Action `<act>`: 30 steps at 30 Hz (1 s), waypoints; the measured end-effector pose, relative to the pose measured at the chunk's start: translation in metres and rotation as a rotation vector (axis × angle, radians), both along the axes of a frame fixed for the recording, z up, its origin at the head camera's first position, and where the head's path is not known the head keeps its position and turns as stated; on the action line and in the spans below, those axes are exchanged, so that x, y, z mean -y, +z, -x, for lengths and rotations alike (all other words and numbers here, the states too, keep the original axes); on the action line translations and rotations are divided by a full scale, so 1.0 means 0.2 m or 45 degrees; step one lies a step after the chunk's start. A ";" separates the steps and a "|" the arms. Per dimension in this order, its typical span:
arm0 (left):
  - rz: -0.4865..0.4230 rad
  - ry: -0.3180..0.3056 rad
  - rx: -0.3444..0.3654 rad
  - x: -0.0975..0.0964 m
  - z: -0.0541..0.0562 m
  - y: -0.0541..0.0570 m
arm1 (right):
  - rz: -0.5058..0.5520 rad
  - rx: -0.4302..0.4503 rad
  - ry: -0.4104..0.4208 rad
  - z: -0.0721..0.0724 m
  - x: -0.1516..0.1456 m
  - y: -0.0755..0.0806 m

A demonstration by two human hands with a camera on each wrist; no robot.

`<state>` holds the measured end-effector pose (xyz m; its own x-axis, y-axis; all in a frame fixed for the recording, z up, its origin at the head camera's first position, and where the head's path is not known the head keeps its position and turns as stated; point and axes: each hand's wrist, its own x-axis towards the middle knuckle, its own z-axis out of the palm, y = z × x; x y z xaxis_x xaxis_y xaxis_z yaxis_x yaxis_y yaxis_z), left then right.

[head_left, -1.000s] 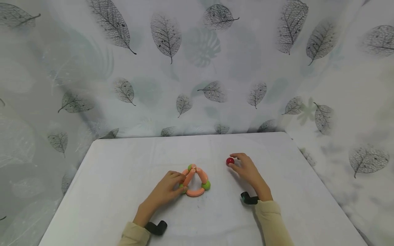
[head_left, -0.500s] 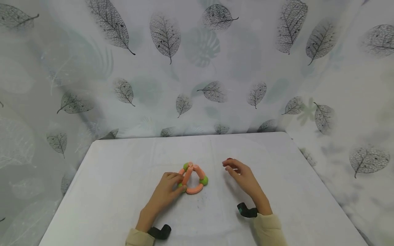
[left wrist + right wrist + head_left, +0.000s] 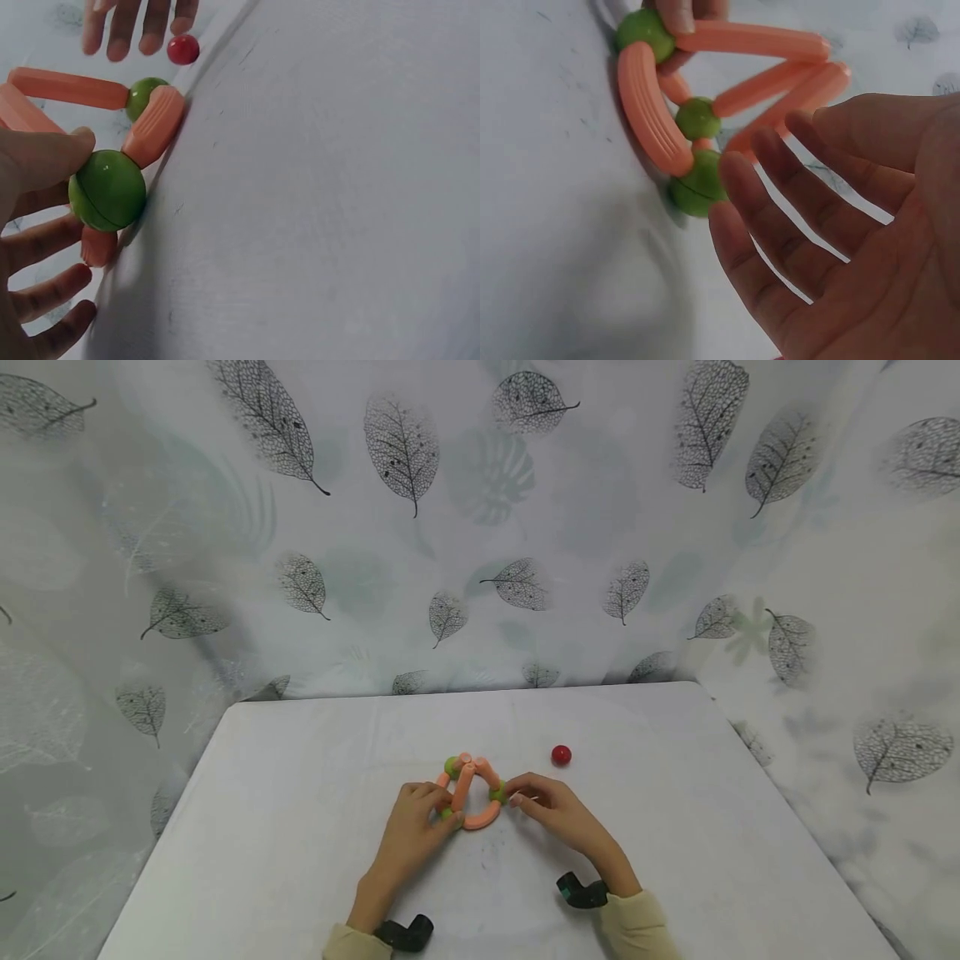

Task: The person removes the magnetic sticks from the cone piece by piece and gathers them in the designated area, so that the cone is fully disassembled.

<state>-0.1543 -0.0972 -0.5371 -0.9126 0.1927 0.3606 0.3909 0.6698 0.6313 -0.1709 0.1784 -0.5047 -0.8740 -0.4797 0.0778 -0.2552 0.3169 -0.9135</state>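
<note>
A building-toy frame of orange rods point(image 3: 463, 789) and green balls stands on the white table. Curved rods join the balls in a ring, and straight rods lean inward toward one another at the top. My left hand point(image 3: 412, 827) pinches the frame at its near-left green ball point(image 3: 109, 191), thumb on one side and fingers behind. On the other side, my right hand point(image 3: 558, 814) has its fingertips right at the right green ball point(image 3: 699, 184), fingers relaxed and gently bent. A red ball point(image 3: 561, 755) lies on the table beyond my right hand.
The white table point(image 3: 300, 777) reaches back to a leaf-printed curtain point(image 3: 480, 527), which also hangs along both sides. Each wrist wears a black camera mount; the left mount point(image 3: 405, 933) and right mount point(image 3: 581, 891) sit low over the tabletop.
My right hand has let go of the red ball, leaving it on the table, and moved left and nearer to the frame's right green ball. My left hand stays on the frame, which shifted slightly.
</note>
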 end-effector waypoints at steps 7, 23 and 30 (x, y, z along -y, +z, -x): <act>-0.025 -0.111 -0.037 0.02 0.01 -0.01 | 0.020 -0.004 0.037 -0.01 0.07 0.00; -0.123 -0.272 -0.066 0.08 0.02 -0.04 | 0.034 0.080 0.121 -0.03 0.15 0.00; -0.108 -0.235 -0.072 0.06 0.03 -0.06 | -0.024 -0.026 0.098 -0.03 0.17 -0.01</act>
<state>-0.1607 -0.1093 -0.5491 -0.8427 0.3211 0.4321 0.5381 0.5289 0.6563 -0.1647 0.1450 -0.5060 -0.8325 -0.5473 0.0857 -0.2985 0.3129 -0.9017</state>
